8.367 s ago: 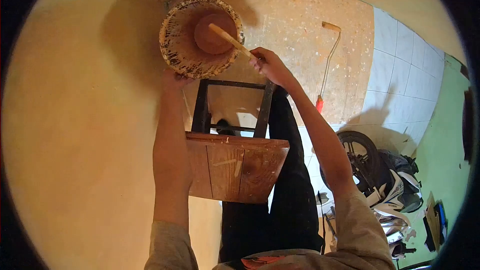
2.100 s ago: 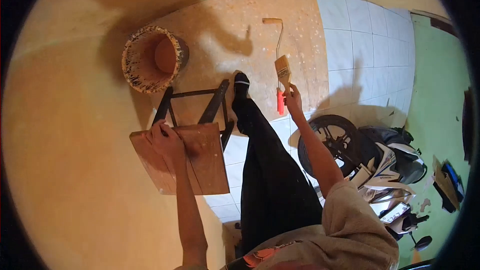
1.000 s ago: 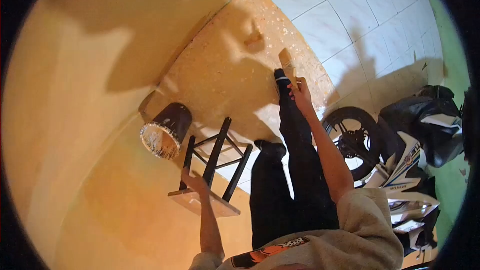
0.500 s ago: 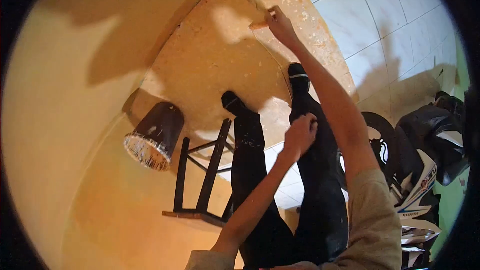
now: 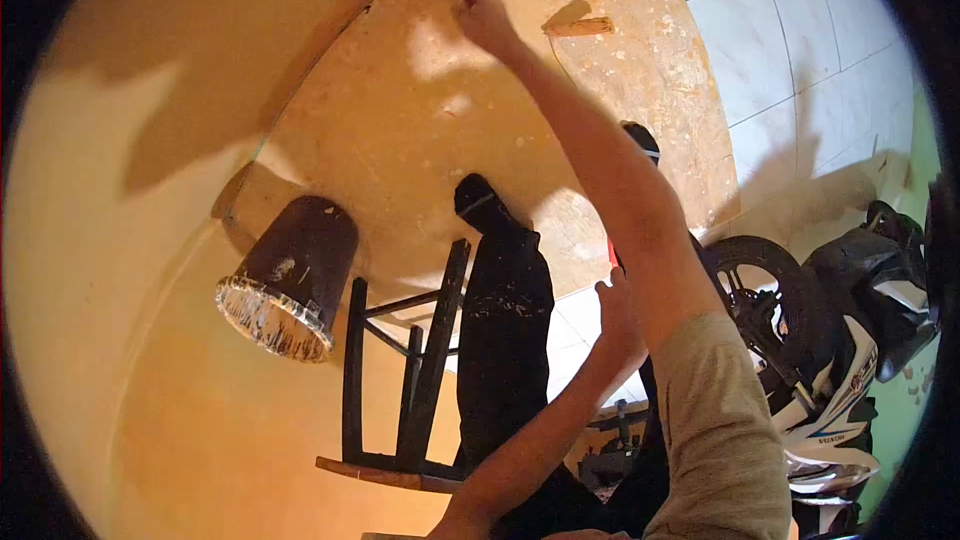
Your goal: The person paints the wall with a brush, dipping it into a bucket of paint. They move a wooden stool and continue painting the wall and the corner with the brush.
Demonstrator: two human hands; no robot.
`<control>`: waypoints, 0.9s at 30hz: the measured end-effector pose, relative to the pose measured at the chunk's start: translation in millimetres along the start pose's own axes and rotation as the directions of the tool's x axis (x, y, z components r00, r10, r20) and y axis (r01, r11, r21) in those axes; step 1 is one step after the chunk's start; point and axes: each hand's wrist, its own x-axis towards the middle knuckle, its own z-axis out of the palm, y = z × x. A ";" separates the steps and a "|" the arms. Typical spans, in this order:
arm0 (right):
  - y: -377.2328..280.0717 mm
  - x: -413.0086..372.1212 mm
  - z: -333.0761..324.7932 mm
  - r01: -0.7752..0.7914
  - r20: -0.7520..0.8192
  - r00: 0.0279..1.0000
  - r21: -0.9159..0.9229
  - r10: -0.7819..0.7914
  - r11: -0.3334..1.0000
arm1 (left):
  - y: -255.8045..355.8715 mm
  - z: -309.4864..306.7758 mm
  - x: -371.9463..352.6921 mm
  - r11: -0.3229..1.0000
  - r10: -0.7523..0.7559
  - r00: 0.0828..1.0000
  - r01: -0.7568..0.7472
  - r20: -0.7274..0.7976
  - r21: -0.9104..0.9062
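My right hand [image 5: 482, 16] reaches far out over a tan, paint-specked surface [image 5: 430, 120], fingers closed on a pale, flat thing blurred by motion. A short wooden piece [image 5: 582, 27] lies on that surface to the right of this hand. My left hand [image 5: 624, 312] is closed in front of my legs, partly behind my right forearm. A narrow red strip [image 5: 613, 252] shows right at its fingertips; I cannot tell what it belongs to. Both my legs [image 5: 505, 330] are in dark trousers, the near one marked with pale smears.
A dark bucket [image 5: 318, 240] with a paint-crusted rim stands by the yellow wall [image 5: 90, 270]. Beside my leg is a dark wooden stool [image 5: 385, 473]. White tiles [image 5: 770, 50] border the tan surface, and a motorbike [image 5: 840, 390] stands at the right.
My right hand has moved left, away from the wooden piece. My left hand has moved slightly lower and now lies partly behind the right arm. The view has shifted slightly.
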 end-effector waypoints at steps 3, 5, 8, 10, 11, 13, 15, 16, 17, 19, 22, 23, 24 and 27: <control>-17.9 -9.9 -11.4 0.039 0.226 0.974 -0.093 -0.017 0.995 | 67.3 -30.2 6.7 0.958 -0.006 0.995 -0.022 0.096 0.287; 1.8 17.2 -19.9 -0.091 -0.073 0.991 0.228 0.111 0.969 | 87.7 -42.2 9.1 0.638 -0.076 0.971 -0.127 0.226 0.760; 17.5 46.5 -64.8 -0.192 -0.328 0.902 0.276 0.280 0.942 | 81.0 -46.0 9.1 0.767 0.136 0.966 -0.242 0.218 0.594; 38.6 65.6 -72.1 0.049 -0.503 0.854 0.331 0.132 0.942 | 122.5 -58.6 14.7 0.577 -0.021 0.972 -0.180 0.235 0.797; 44.3 69.4 -75.9 0.197 -0.558 0.830 0.299 0.004 0.934 | 136.0 -63.1 18.5 0.500 -0.075 0.971 -0.162 0.229 0.850; 31.8 63.3 -70.5 0.016 -0.326 0.945 0.093 0.015 0.995 | 143.6 -67.0 20.3 0.366 -0.188 0.943 -0.192 0.274 0.911; 11.1 47.8 -36.2 -0.111 -0.164 0.980 -0.003 0.109 0.994 | 149.5 -65.7 20.6 0.415 -0.131 0.964 -0.160 0.233 0.896; 14.6 37.2 -17.5 -0.015 -0.155 0.988 -0.112 -0.002 0.994 | 152.3 -63.8 20.5 0.466 -0.076 0.979 -0.134 0.191 0.875; 5.5 18.9 -11.5 -0.050 0.020 0.998 -0.071 0.052 0.996 | 148.5 -62.3 19.9 0.515 -0.023 0.985 -0.135 0.171 0.846; 9.7 -6.1 7.5 0.185 0.203 0.967 -0.144 -0.154 0.972 | 142.4 -61.3 19.7 0.571 0.049 0.985 -0.163 0.164 0.804; -3.4 9.3 5.8 -0.023 -0.003 1.000 -0.157 0.023 0.987 | 136.1 -60.0 20.3 0.600 0.108 0.981 -0.196 0.164 0.776; 4.8 23.6 -2.3 -0.135 -0.103 0.988 -0.186 0.117 0.973 | 136.7 -61.6 19.5 0.606 0.130 0.979 -0.206 0.160 0.768; 6.0 29.3 -21.0 -0.185 -0.148 0.974 -0.074 0.173 0.980 | 137.6 -63.9 20.6 0.590 0.140 0.978 -0.208 0.155 0.780; 36.7 51.8 -57.3 -0.039 -0.448 0.877 0.298 0.176 0.954 | 148.7 -67.4 28.7 0.484 0.031 0.983 -0.173 0.181 0.858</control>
